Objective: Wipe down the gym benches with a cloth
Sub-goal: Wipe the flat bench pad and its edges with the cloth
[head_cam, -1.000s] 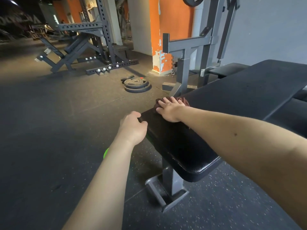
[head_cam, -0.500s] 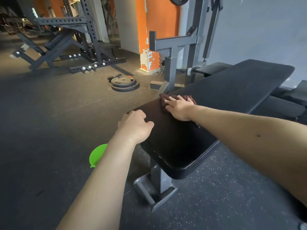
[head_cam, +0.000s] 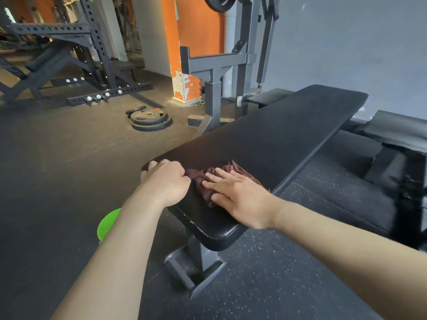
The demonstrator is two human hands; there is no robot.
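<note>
While the right hand (head_cam: 240, 199) lies flat with its fingers straight and a little spread, it presses a bunched maroon cloth (head_cam: 200, 181) onto the near end of the black padded surface (head_cam: 277, 139). The left hand (head_cam: 166, 181) sits just beside the cloth, knuckles up, with its fingers curled over the pad's left edge as if to brace.

From where I stand, the weak spot is that the cloth is only pinned, not gripped. A quick stroke could let the palm slide over it and leave it behind, or push it off the end onto the floor, where a green thing (head_cam: 107, 224) lies partly hidden under the left forearm. Crumpled as it is, the cloth touches only a narrow patch, so strips of the pad may go unwiped. The left hand is also close enough for the cloth to bump into it on a leftward pass. The long far stretch of the pad looks like a fair reach from here.
</note>
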